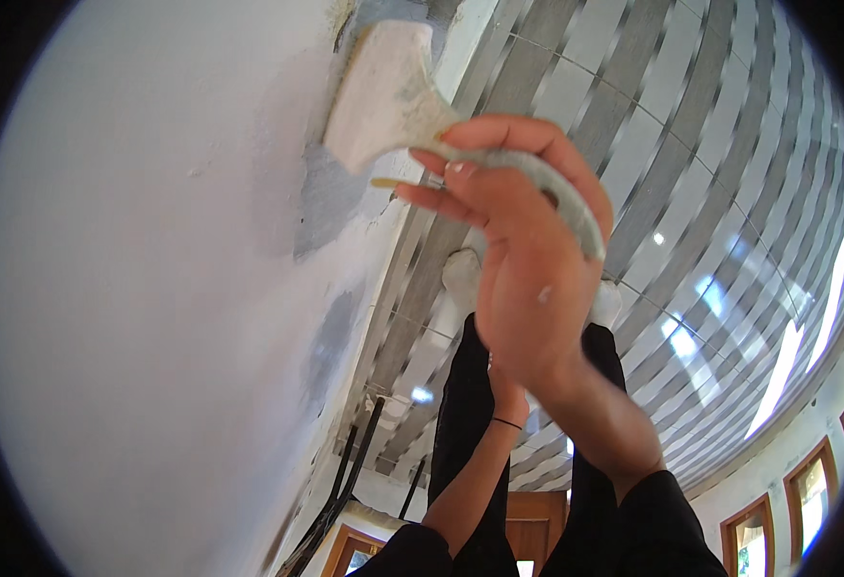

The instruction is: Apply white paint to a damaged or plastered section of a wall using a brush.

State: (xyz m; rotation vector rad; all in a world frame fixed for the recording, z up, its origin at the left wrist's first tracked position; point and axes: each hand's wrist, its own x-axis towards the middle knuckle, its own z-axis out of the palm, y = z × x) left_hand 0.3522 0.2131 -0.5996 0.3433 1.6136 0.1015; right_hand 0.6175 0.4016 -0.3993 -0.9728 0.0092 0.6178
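Observation:
My right hand (pixel 530 216) grips the handle of a putty knife (pixel 393 86), whose wide blade is coated in pale filler. The blade is over or against a grey patch (pixel 331 191) near the edge of a white plastered wall (pixel 176 288); whether it touches cannot be told. A thin yellowish strip pokes out by the fingertips. My left hand (pixel 508 393), with a dark band at its wrist, hangs lower, in front of my black-trousered legs; its fingers are mostly hidden behind my right hand.
A second grey patch (pixel 328 346) lies lower on the wall. Striped grey and white floor tiles (pixel 645 144) run beside it, with glare. Black cables or rods (pixel 342 476) stand at the wall's lower edge. A wooden door (pixel 537 523) and wood-framed windows (pixel 811 490) are at the bottom and lower right.

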